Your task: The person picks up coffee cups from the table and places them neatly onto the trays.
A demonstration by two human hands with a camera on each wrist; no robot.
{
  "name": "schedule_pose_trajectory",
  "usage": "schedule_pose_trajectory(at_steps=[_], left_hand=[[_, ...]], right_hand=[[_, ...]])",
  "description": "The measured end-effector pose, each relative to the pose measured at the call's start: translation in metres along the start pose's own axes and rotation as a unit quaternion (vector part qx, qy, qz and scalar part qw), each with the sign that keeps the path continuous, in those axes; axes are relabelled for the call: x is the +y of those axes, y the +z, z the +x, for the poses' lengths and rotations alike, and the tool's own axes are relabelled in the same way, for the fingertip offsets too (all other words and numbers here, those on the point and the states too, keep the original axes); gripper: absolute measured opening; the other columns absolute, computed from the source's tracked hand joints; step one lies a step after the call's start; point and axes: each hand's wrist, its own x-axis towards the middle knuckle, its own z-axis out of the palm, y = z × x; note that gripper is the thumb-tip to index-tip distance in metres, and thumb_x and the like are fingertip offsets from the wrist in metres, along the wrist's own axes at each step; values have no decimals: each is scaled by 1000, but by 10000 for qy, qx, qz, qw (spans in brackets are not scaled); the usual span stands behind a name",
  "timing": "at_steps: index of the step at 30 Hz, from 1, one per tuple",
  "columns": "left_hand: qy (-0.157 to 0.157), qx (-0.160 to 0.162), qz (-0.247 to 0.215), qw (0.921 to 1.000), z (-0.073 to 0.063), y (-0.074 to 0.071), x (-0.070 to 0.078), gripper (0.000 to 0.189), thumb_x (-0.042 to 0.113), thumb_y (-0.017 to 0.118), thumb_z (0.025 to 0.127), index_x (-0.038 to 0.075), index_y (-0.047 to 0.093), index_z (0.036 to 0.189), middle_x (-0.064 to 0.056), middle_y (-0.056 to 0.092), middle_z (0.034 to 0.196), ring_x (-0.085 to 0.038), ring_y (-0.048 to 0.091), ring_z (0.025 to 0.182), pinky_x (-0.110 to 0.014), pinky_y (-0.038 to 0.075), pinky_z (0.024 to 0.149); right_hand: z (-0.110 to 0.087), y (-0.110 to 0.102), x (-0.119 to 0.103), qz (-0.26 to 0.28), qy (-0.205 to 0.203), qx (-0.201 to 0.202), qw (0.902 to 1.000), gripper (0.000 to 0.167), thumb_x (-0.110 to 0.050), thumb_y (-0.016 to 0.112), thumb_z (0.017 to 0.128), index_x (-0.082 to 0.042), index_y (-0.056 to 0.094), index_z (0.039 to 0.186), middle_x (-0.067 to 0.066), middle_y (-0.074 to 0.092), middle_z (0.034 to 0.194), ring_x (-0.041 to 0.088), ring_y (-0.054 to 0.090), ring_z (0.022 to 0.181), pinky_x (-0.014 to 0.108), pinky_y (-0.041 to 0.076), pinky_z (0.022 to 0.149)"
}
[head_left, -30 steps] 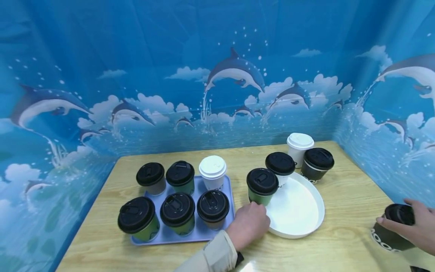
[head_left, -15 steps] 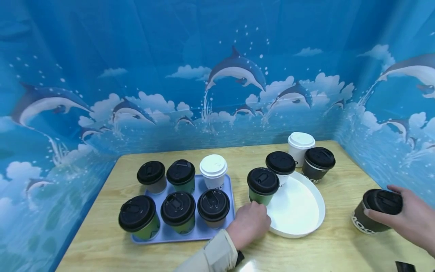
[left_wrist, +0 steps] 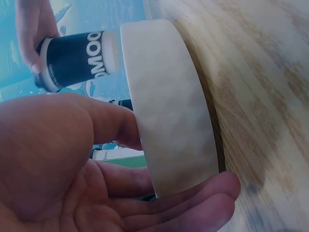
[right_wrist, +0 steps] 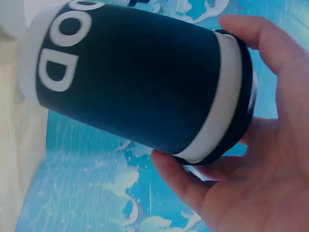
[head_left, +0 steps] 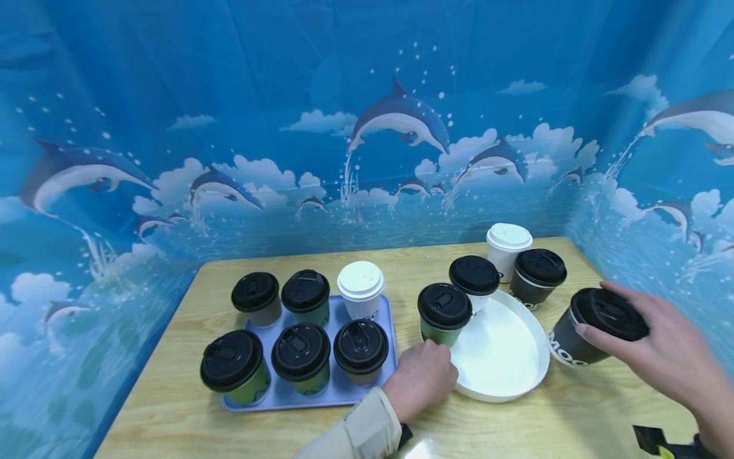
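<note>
My left hand (head_left: pixel 421 376) grips the near-left rim of a round white tray (head_left: pixel 499 357); in the left wrist view, thumb and fingers lie around its side wall (left_wrist: pixel 169 106). A green paper cup (head_left: pixel 441 333) with a black lid and a white cup (head_left: pixel 474 299) with a black lid stand at the tray's left and back. Just right of the tray, my right hand (head_left: pixel 659 350) holds a black paper cup (head_left: pixel 576 338) by its black lid, the cup tilted. In the right wrist view, thumb and fingers span the lid end of this cup (right_wrist: pixel 140 77).
A lilac rectangular tray (head_left: pixel 321 403) with several lidded cups sits on the left of the wooden table (head_left: pixel 172 382). Behind the white tray stand a white-lidded cup (head_left: pixel 507 248) and another black cup (head_left: pixel 533 287). A dolphin-printed backdrop (head_left: pixel 287 95) closes off the back and sides.
My right hand has carried the black cup leftward and away from me, from the table's right edge to beside the white tray. My left hand has stayed on the tray's rim.
</note>
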Motion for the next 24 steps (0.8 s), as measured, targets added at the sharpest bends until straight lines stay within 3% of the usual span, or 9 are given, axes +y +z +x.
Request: schedule_pose_trajectory(at_steps=[6,12,20,24], left_hand=[[4,-5,18,10000,1,1,1,25,24,65,94,7,73,78,-10,68,75,-22,62,60,-35,50,49],[-44,-28,-31,10000,0,2,1,26,25,65,94,7,72,77,-10,68,74,-21,62,61,-36,50,50],[-65,-67,-39,9999,1,0,-1,25,25,65,94,8,72,78,-10,67,75,-21,61,60,-36,50,49],[-51,-46,-46,10000,2,0,-1,25,24,65,93,7,71,77,-10,67,75,-21,61,60,-36,49,49]], right_hand=[[4,5,-16,335,-240,140,9991,96,-49,77,89,-1,34,159,44,39,143,66,37,124,76,34,87],[11,10,-28,1023,-186,154,9945,101,-45,80,88,0,26,161,41,41,144,62,45,120,71,40,83],[20,19,-34,1174,-516,361,9911,83,-41,82,87,-3,46,151,39,49,138,61,49,117,68,41,80],[25,21,-38,1272,-608,458,9890,82,-41,81,88,-3,46,152,37,46,146,62,45,123,71,40,85]])
